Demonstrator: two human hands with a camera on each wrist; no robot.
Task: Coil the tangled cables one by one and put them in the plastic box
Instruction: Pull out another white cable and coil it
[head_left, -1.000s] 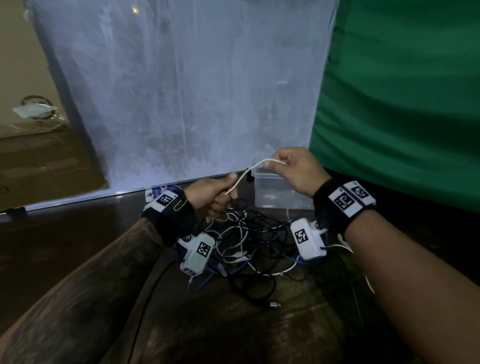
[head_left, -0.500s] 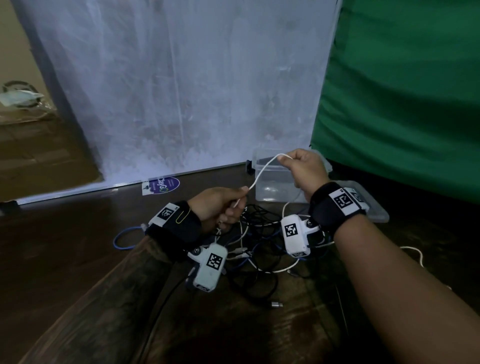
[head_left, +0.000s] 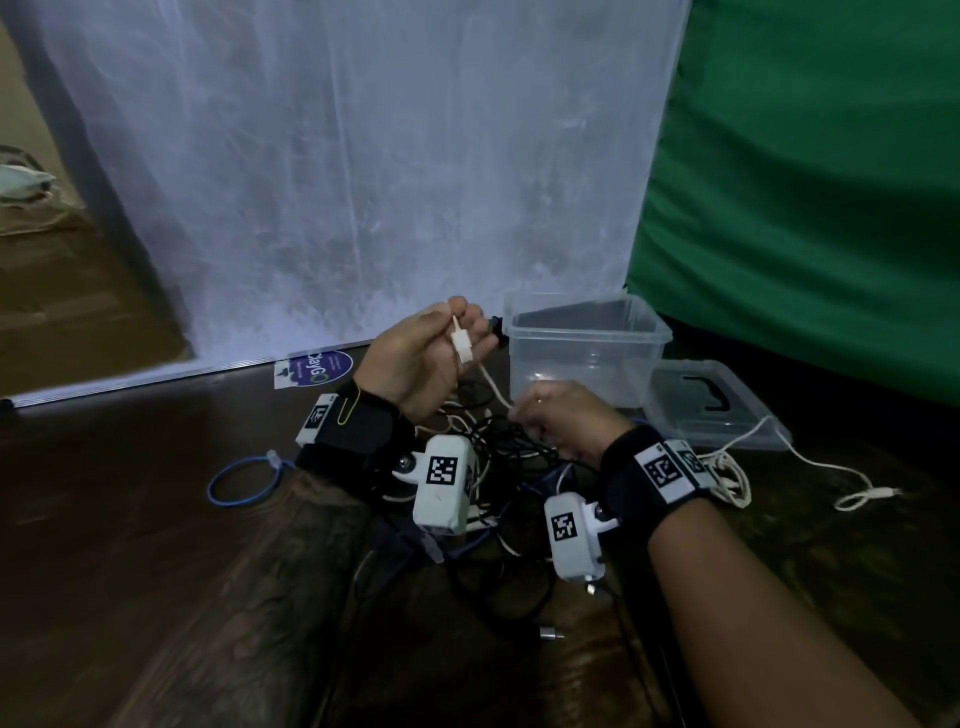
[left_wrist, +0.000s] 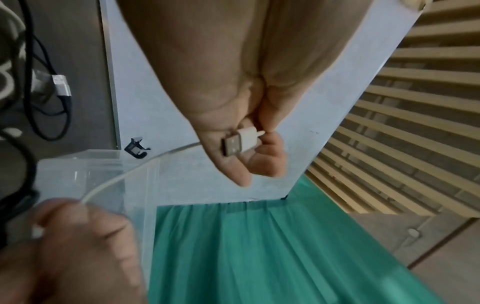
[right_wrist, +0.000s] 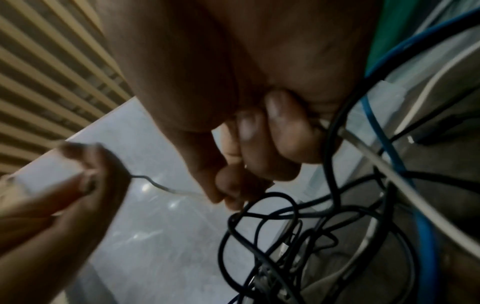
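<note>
At nine o'clock from your hands, a blue cable loop (head_left: 243, 483) lies on the dark floor (head_left: 119, 545). Your left hand (head_left: 415, 358) is raised palm-up, fingers loosely curled, with the USB plug (head_left: 461, 347) of the white cable (head_left: 491, 387) held against the fingers by the thumb. The cable drops toward four o'clock into your right hand (head_left: 563, 415), whose thumb and forefinger pinch it, the other fingers curled in. Below both wrists, at six o'clock, sits the tangled pile of cables (head_left: 498, 499), black, white and blue. The clear plastic box (head_left: 587, 348) stands open at one o'clock of the right hand, its lid (head_left: 717, 405) just beside it at three o'clock.
</note>
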